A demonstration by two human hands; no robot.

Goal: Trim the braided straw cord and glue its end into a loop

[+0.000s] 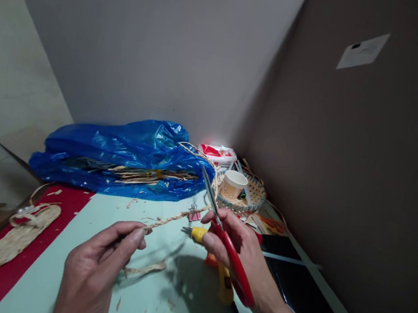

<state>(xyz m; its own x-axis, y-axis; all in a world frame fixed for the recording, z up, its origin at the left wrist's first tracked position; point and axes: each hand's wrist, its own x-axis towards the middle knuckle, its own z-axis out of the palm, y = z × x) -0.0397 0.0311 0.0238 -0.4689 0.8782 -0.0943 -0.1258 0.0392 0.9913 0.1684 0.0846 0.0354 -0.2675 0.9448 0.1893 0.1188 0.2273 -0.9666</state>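
Observation:
My left hand (101, 261) pinches one end of a thin braided straw cord (172, 218) between thumb and fingers. The cord slants up to the right, toward my right hand (241, 245). Red-handled scissors (232, 251) are held in my right hand, their blades pointing up and to the left and looking closed. A loose straw strip (145, 268) hangs or lies below the cord, beside my left fingers. Behind my right hand, a yellow glue gun (224, 284) lies on the table, its nozzle pointing left.
A blue plastic bag (129, 139) of straw lies at the back. Right of it, a woven basket (256, 192) holds a paper cup (234, 184). A woven sandal (22, 238) rests on red cloth at left. A pink binder clip (194, 214) and straw scraps lie mid-table.

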